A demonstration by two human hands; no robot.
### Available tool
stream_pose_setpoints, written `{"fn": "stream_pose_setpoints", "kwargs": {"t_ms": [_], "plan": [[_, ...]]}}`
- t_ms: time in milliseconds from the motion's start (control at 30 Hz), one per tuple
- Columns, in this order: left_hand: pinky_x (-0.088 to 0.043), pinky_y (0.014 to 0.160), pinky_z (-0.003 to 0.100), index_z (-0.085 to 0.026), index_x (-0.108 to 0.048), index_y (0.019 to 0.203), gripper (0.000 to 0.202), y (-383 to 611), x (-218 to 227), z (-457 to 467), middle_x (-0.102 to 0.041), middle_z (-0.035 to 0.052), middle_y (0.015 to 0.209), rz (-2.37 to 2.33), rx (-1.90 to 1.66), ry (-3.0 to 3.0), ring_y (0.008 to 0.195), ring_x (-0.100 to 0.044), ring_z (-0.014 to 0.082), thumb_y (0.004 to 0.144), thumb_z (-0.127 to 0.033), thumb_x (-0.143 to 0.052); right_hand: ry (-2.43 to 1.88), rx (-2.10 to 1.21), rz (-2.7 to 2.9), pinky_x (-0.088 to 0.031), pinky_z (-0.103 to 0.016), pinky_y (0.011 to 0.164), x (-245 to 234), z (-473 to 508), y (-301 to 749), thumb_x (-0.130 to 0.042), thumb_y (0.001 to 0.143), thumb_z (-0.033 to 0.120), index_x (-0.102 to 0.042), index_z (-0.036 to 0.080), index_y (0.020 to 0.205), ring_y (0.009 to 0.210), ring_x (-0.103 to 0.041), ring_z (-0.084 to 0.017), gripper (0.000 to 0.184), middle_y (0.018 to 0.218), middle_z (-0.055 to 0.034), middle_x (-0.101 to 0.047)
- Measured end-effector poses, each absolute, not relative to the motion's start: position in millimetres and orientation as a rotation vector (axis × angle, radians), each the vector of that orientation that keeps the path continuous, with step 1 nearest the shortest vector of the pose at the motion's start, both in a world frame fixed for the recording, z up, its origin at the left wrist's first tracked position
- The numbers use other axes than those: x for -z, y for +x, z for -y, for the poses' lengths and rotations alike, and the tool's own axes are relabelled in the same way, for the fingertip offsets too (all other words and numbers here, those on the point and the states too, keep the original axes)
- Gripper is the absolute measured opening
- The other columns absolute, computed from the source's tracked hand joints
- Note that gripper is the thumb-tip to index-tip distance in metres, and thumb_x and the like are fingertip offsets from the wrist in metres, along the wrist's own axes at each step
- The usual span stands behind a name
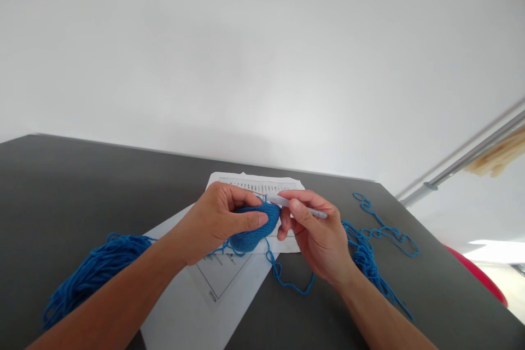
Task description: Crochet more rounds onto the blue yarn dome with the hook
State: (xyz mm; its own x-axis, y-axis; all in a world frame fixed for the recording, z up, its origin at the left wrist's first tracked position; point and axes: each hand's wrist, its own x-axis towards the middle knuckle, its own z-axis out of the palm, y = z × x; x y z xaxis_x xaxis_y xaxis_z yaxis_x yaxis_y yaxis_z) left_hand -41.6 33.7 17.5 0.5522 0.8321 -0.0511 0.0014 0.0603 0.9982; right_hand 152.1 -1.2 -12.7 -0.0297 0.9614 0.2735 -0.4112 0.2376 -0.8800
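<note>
Between the thumb and fingers of my left hand (219, 219) is a blue crocheted piece (252, 229), rounded and closely stitched. My right hand (318, 229) is closed around the pale handle of a crochet hook (303, 205), which points left at the top edge of the piece. A short loop of blue yarn rises there, near the hook's tip; the tip itself is too small to make out. From beneath the piece a strand of blue yarn (283, 280) runs down and right across the table, passing behind my right hand.
Printed sheets (221, 311) lie under my hands on the dark grey table (102, 180). A blue yarn skein (96, 265) sits by my left forearm, and tangled blue yarn (367, 257) lies right of my right hand. A white wall stands behind; a red edge (478, 276) shows at right.
</note>
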Motion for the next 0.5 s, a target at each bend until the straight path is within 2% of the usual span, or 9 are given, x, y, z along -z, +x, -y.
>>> {"fn": "stream_pose_setpoints", "kwargs": {"t_ms": [133,300,500], "plan": [[-0.053,0.063,0.029,-0.016,-0.082,0.084,0.024,-40.6,-15.3,-33.5,-0.078,0.0077,0.080,-0.818,-0.756,1.398,0.068,-0.067,0.0186,0.078,-0.039,-0.083,-0.692,-1.270,1.156,-0.058,-0.024,0.048,14.6,1.5,155.1,-0.077,0.090,0.039,-0.076,0.019,0.102,0.046,-0.067,-0.013,0.023,0.056,0.0029,-0.069],[-0.053,0.061,0.028,-0.017,-0.082,0.084,0.021,-39.4,-11.5,-33.8,-0.078,0.0054,0.076,-0.835,-0.774,1.395,0.065,-0.066,0.0168,0.077,-0.037,-0.084,-0.661,-1.264,1.138,-0.062,-0.024,0.056,15.8,0.6,156.4,-0.077,0.091,0.036,-0.076,0.019,0.100,0.054,-0.071,-0.013,0.019,0.062,0.0015,-0.072],[-0.059,0.069,0.037,-0.018,-0.084,0.089,0.024,-39.7,-14.2,-35.0,-0.080,0.0075,0.082,-0.885,-0.834,1.510,0.076,-0.073,0.0257,0.075,-0.037,-0.084,-0.622,-1.295,1.071,-0.064,-0.024,0.060,13.1,0.3,155.3,-0.080,0.088,0.034,-0.078,0.020,0.098,0.057,-0.071,-0.011,0.017,0.064,0.0015,-0.073]]}}
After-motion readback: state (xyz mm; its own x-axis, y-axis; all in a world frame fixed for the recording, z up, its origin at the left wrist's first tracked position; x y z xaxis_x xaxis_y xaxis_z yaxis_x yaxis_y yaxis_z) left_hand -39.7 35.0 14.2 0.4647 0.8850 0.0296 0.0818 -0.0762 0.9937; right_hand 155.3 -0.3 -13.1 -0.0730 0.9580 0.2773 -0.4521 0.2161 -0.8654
